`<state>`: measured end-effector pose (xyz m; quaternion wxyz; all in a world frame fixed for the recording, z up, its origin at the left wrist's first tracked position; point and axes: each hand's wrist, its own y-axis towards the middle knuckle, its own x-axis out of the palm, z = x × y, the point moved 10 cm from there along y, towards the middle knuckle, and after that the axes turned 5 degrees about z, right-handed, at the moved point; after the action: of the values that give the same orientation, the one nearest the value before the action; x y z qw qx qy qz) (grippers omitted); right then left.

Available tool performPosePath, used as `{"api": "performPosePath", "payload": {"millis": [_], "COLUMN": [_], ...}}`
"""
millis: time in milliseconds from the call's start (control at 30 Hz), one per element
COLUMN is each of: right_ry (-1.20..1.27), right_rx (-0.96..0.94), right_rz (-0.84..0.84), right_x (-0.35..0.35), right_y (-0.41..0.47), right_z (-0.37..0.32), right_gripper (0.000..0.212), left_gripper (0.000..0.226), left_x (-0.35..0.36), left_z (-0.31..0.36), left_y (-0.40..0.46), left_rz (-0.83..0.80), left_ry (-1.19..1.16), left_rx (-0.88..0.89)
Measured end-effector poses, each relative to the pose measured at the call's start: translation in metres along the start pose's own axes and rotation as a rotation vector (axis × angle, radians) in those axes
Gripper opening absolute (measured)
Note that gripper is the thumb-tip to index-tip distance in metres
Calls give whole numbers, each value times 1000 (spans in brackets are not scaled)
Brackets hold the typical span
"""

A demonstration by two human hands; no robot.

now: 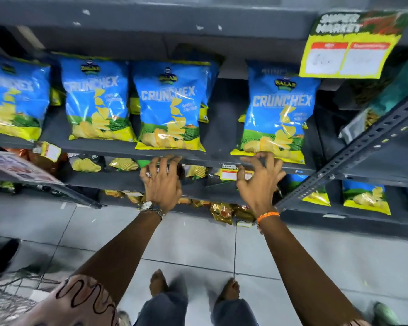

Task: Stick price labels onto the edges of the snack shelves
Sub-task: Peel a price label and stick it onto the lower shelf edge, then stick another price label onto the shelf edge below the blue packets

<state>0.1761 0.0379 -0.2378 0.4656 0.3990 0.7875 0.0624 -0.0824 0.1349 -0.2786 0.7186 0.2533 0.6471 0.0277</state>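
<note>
While four blue Crunchex bags (167, 109) stand along the grey shelf (212, 158), both hands reach its front edge. The left hand (161, 182) is loosely spread, fingertips touching the edge. The right hand (259, 182) curls half-open, fingers against the small yellow price label (229, 174) hanging there.

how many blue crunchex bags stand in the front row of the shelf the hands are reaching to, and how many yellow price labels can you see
Blue Crunchex bags, front row: 4
Yellow price labels: 3 (big one top right, one at the right hand, one far left)
Total: 7
</note>
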Motion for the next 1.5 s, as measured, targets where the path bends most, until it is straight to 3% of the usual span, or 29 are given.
{"api": "performPosePath", "payload": {"millis": [167, 400, 500, 667, 800, 900, 1000, 1100, 1167, 1300, 1500], "right_ry": [88, 91, 80, 49, -68, -156, -260, -258, -248, -282, -256], "right_rx": [-146, -310, -392, -495, -527, -544, -630, -658, -654, -631, -522], "right_rz": [-140, -332, -383, -489, -565, -626, -643, -642, -650, -617, -550], "right_x": [44, 142, 188, 263, 312, 342, 359, 365, 368, 373, 373], "right_y": [-5, -39, -61, -86, -91, -91, -93, -93, -94, -92, -94], "right_z": [-101, -277, -346, -437, -473, -489, -503, -514, -519, -521, -508], "right_gripper": [27, 38, 40, 42, 53, 53, 43, 27, 21, 16, 15], "left_gripper": [55, 46, 46, 48, 51, 15, 6, 9, 16, 25, 32], "left_x": [-37, -83, -70, -6, 40, 62, 76, 81, 83, 82, 76], "left_z": [-93, -288, -379, -478, -481, -485, -498, -507, -514, -523, -533], "left_y": [5, 7, 1, -6, 12, 26, 26, 27, 27, 34, 43], "left_rz": [83, 197, 162, -71, -188, -162, -176, -26, -1, -45, -168], "left_ry": [10, -109, -210, -535, -1012, -1232, -1081, -1154, -1078, -1020, -737], "left_rx": [-221, -587, -768, -1008, -1023, -1042, -1020, -982, -931, -847, -768]}}
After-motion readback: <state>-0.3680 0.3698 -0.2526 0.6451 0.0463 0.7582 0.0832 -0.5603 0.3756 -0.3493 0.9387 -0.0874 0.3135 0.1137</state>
